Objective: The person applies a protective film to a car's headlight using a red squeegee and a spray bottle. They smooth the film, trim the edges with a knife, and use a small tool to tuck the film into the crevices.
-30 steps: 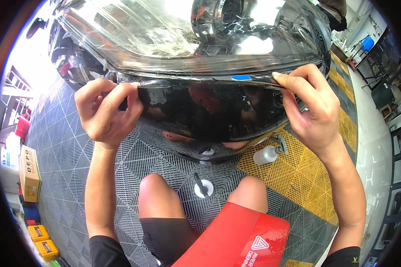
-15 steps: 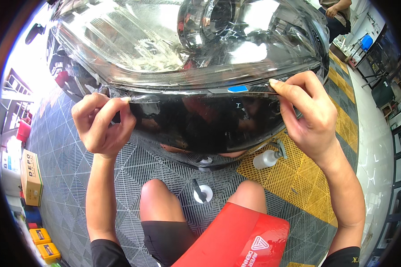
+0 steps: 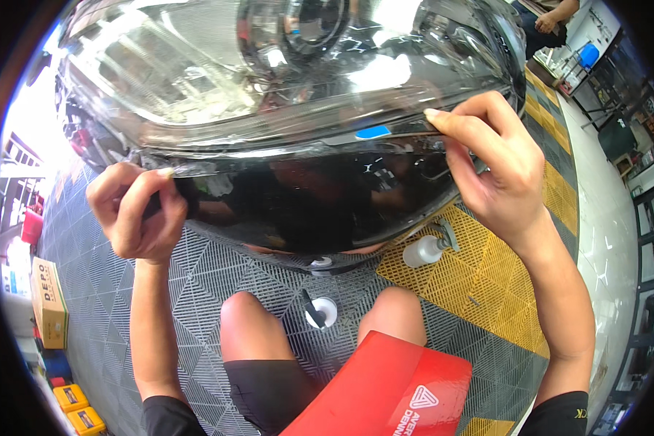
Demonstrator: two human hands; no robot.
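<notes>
From where I watch, the floor (image 3: pixel 218 276) is grey gridded tile with a yellow patch to the right, in what looks like a workshop; a white spray bottle (image 3: pixel 423 251) lies on the yellow part, and a small white cup (image 3: pixel 320 311) sits between my knees. A red card sleeve (image 3: pixel 385 389) rests on my lap, and a cardboard box (image 3: pixel 47 301) stands at the floor's left edge.

Filling the upper view is the car headlight (image 3: pixel 283 87), with the glossy black bumper (image 3: pixel 305 203) just below it. A clear film (image 3: pixel 269 149) seems to lie over the lamp's lower edge, marked with a small blue tab (image 3: pixel 373 132).

I judge the step in hand as working that film's edge along the seam. My left hand (image 3: pixel 134 211) is curled, thumb and forefinger pinching the film's left end. My right hand (image 3: pixel 494 163) has fingers bent, fingertips pressing the seam at the right end. The next move calls for even tension and a steady pull.
</notes>
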